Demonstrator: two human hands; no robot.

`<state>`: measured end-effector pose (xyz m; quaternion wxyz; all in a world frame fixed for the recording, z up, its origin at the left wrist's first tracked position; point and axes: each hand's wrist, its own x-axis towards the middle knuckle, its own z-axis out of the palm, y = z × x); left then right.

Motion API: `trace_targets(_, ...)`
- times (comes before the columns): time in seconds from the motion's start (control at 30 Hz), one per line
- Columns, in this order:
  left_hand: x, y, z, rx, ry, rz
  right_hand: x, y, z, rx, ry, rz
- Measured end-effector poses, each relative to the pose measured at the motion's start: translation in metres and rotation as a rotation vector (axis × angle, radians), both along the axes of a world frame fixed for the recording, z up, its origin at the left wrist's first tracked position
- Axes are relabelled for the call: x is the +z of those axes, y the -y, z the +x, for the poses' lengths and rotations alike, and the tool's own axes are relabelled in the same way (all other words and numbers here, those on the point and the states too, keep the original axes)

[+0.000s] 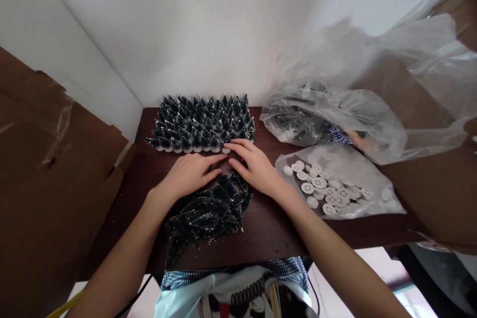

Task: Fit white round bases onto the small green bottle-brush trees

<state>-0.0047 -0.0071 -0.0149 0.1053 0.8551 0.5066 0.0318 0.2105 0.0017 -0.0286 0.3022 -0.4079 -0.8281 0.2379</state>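
Note:
Several small dark-green frosted trees on white round bases (203, 124) stand packed in rows at the back of a dark brown table (268, 228). A loose heap of the same trees without bases (208, 211) lies nearer to me. My left hand (190, 174) and my right hand (251, 166) rest side by side between the two groups, fingers stretched forward and lying flat. My right fingertips touch a white base (226, 150) at the front row's edge. Neither hand visibly holds anything.
A clear bag of white round bases (335, 184) lies right of my hands. Behind it sits a clear bag with dark tree pieces (320, 119) and more loose plastic. Brown cardboard (48, 169) flanks the left; a white wall stands behind.

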Motion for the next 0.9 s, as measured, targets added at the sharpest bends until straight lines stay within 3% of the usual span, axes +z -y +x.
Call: trace_targets(0.9,0.0043,0.0019,0.0027,-0.001,0.012,-0.002,0.0028,0.0015,-0.0047,0.019,0.083,-0.019)
